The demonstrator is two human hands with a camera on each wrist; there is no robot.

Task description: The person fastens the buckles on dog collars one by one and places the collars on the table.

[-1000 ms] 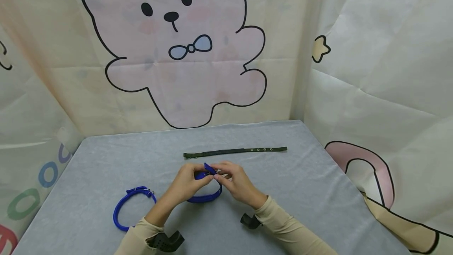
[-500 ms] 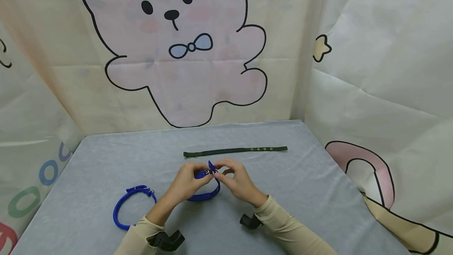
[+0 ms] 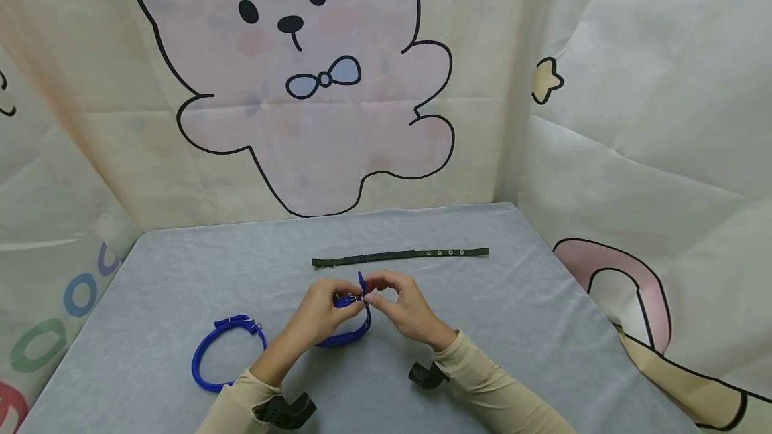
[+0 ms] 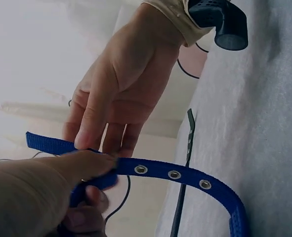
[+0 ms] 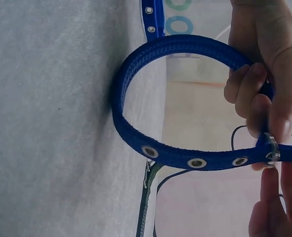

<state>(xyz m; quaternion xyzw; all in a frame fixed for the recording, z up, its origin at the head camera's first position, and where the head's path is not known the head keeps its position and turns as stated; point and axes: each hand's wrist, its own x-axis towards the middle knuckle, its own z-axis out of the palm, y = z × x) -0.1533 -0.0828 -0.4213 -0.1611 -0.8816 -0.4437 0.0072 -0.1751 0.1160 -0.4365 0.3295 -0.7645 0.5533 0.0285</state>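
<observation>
A blue buckle collar is bent into a loop between both hands, its metal buckle at the top. My left hand pinches the collar beside the buckle, thumb on one side and curled fingers on the other. The right hand pinches the strap's free end, which runs through the buckle and sticks up past the fingers. Metal-rimmed eyelets line the strap below the buckle. In the right wrist view the loop's lower curve hangs close over the cloth. Fingers partly hide the buckle in the head view.
To the left a second blue collar, fastened in a ring, lies partly behind the left forearm. A dark green collar is stretched flat beyond the hands. Grey cloth covers the table, with printed curtains around it. Black mounts sit at both wrists.
The strap's free end has swung from leaning left to nearly upright. The loop's right side has shifted slightly left. Both hands stay almost in place.
</observation>
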